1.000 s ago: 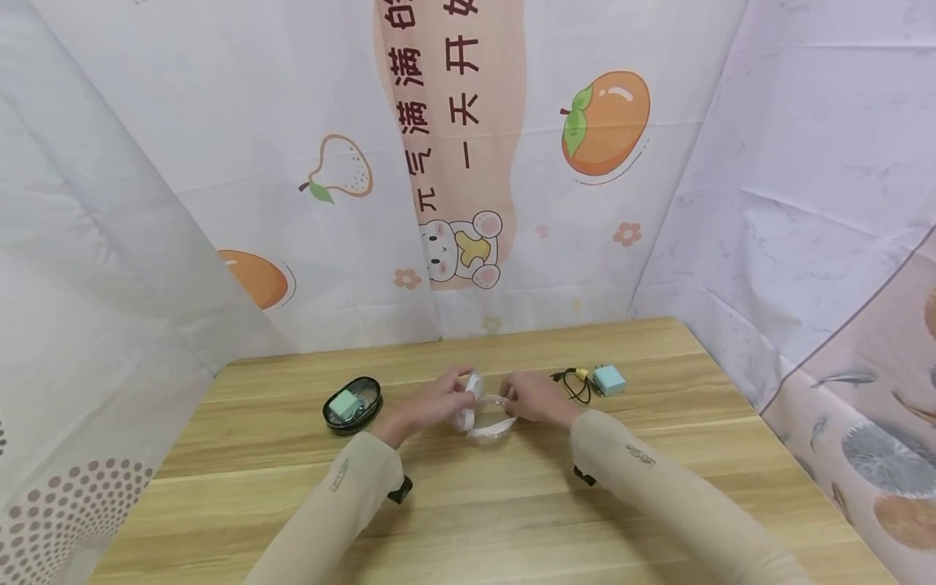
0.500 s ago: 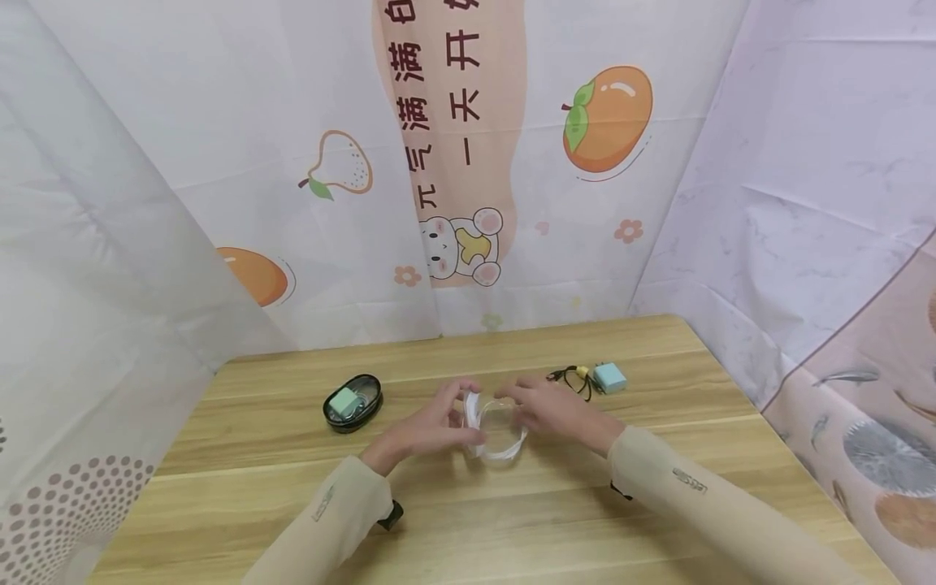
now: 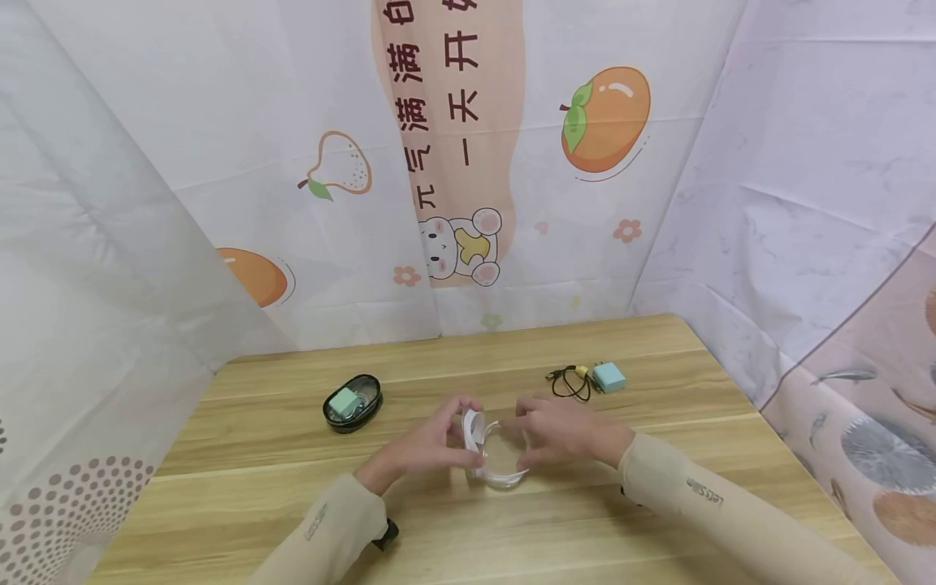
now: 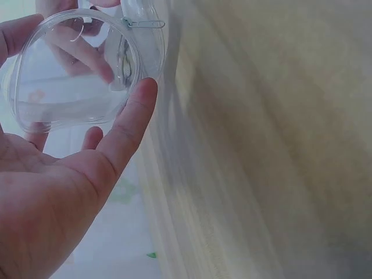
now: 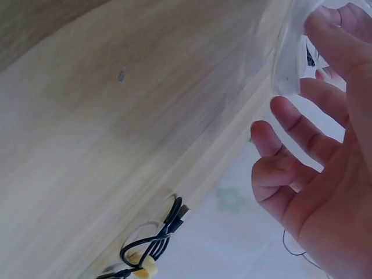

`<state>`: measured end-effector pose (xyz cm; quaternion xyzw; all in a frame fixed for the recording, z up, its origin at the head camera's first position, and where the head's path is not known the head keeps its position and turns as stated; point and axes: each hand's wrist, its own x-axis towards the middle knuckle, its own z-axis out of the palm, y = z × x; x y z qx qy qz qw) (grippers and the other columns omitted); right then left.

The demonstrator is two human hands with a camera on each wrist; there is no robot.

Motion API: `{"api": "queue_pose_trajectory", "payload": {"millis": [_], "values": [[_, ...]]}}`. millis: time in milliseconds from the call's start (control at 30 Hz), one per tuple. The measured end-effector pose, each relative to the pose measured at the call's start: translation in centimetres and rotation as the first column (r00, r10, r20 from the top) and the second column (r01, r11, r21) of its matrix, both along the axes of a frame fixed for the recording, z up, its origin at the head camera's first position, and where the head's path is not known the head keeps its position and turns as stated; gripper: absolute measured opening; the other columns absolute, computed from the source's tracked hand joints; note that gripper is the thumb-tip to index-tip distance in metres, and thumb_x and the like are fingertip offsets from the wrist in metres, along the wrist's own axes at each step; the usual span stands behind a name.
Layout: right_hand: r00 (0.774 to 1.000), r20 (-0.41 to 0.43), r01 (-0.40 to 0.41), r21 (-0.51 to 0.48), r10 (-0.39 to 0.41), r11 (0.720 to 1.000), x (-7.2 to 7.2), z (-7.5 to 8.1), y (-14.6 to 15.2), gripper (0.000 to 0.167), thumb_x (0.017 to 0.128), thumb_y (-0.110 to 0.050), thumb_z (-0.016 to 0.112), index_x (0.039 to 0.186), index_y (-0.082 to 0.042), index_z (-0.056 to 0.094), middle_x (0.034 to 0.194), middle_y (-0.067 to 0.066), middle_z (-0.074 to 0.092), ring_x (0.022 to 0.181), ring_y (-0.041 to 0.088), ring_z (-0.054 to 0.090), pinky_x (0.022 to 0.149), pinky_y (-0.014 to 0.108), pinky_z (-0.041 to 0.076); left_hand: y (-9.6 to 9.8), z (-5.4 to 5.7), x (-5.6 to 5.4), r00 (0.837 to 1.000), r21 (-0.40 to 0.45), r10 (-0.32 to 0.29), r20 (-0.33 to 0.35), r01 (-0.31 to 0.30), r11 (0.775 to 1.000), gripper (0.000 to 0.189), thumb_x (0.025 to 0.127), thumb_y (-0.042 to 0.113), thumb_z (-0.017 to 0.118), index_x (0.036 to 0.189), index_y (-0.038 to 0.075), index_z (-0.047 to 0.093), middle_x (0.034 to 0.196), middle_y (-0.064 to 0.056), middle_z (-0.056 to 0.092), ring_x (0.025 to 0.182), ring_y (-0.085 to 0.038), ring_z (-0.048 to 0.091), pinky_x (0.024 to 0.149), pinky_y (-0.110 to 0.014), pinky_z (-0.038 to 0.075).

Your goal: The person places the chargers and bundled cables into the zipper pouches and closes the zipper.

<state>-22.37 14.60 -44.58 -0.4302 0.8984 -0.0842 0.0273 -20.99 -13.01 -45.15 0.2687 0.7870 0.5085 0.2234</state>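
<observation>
A clear plastic zip pouch (image 3: 503, 480) with white edging stands unzipped between both hands, its two halves spread apart. My left hand (image 3: 427, 445) grips one rounded half, the thumb along its near rim and the fingers at the far side. A small zipper pull (image 4: 146, 24) hangs at the pouch's rim in the left wrist view. My right hand (image 3: 565, 429) pinches the edge of the other half with thumb and forefinger, while its remaining fingers (image 5: 293, 125) curl loosely beside the plastic. Through the clear wall, right-hand fingers show in the left wrist view.
Back left on the wooden table (image 3: 292, 504) lies a black-rimmed oval case (image 3: 372, 398) holding a pale green charger block (image 3: 344, 403). At the back right are a black cable (image 3: 570, 383) with a yellow tie and a light blue charger (image 3: 608, 377). Printed curtains surround the table.
Both hands have brought the pouch slightly toward the person and drawn its halves wider. My right hand has shifted right. The case, cable and chargers have stayed in place.
</observation>
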Motion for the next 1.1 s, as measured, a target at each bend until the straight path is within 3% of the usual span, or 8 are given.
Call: {"api": "queue_pose_trajectory", "payload": {"millis": [133, 300, 467, 667, 867, 1100], "values": [[1.0, -0.029, -0.002, 0.061, 0.004, 0.998, 0.2, -0.1, -0.2, 0.063, 0.081, -0.055, 0.08, 0.135, -0.028, 0.065, 0.112, -0.001, 0.062, 0.094, 0.016, 0.054, 0.072, 0.029, 0.049, 0.1, -0.2, 0.4, 0.999, 0.017, -0.025, 0.028, 0.024, 1.0, 0.069, 0.086, 0.023, 0.08, 0.141, 0.018, 0.037, 0.122, -0.02, 0.06, 0.104, -0.023, 0.064, 0.09, -0.041, 0.051], [1.0, -0.006, 0.026, 0.113, -0.025, 0.993, 0.3, -0.2, -0.8, 0.062, 0.078, -0.058, 0.081, 0.132, -0.031, 0.066, 0.105, -0.003, 0.063, 0.085, 0.014, 0.052, 0.066, 0.027, 0.045, 0.1, -0.3, 0.5, 0.997, 0.033, -0.065, 0.029, 0.064, 0.997, 0.071, 0.084, 0.02, 0.078, 0.14, 0.013, 0.034, 0.124, -0.021, 0.057, 0.109, -0.028, 0.061, 0.096, -0.042, 0.047], [0.998, 0.043, 0.03, 0.102, -0.034, 0.994, 0.4, 0.0, -1.2, 0.063, 0.078, -0.048, 0.085, 0.133, -0.025, 0.067, 0.098, -0.003, 0.061, 0.08, 0.013, 0.048, 0.065, 0.026, 0.043, 0.0, -0.4, 0.4, 0.997, 0.017, -0.083, -0.001, 0.083, 0.996, 0.073, 0.081, 0.016, 0.078, 0.139, 0.01, 0.034, 0.128, -0.02, 0.053, 0.116, -0.03, 0.055, 0.101, -0.042, 0.043], [0.997, 0.079, 0.01, 0.076, -0.016, 0.997, 0.4, 0.2, -1.1, 0.066, 0.078, -0.038, 0.086, 0.137, -0.018, 0.064, 0.092, -0.003, 0.056, 0.078, 0.011, 0.045, 0.067, 0.026, 0.043, -0.3, -0.7, 0.6, 0.994, 0.042, -0.105, -0.024, 0.106, 0.993, 0.073, 0.078, 0.007, 0.075, 0.137, 0.006, 0.031, 0.128, -0.023, 0.052, 0.113, -0.031, 0.058, 0.102, -0.043, 0.044], [0.991, 0.129, 0.014, 0.059, -0.021, 0.998, 0.2, -0.2, -0.8, 0.068, 0.08, -0.041, 0.085, 0.14, -0.018, 0.062, 0.096, -0.004, 0.058, 0.082, 0.01, 0.047, 0.072, 0.027, 0.045, -0.2, -1.2, 0.9, 0.997, 0.046, -0.079, 0.001, 0.079, 0.996, 0.076, 0.081, 0.009, 0.076, 0.141, 0.009, 0.03, 0.131, -0.021, 0.05, 0.115, -0.029, 0.058, 0.103, -0.038, 0.044], [0.987, 0.16, 0.003, 0.02, -0.006, 1.0, 0.1, -0.7, -0.4, 0.07, 0.079, -0.043, 0.084, 0.141, -0.02, 0.061, 0.099, -0.005, 0.059, 0.085, 0.009, 0.049, 0.074, 0.026, 0.046, 0.4, -1.5, 1.2, 1.0, 0.052, -0.029, -0.001, 0.029, 0.998, 0.085, 0.081, 0.023, 0.086, 0.147, 0.021, 0.032, 0.142, -0.018, 0.046, 0.124, -0.03, 0.057, 0.106, -0.048, 0.043]]}}
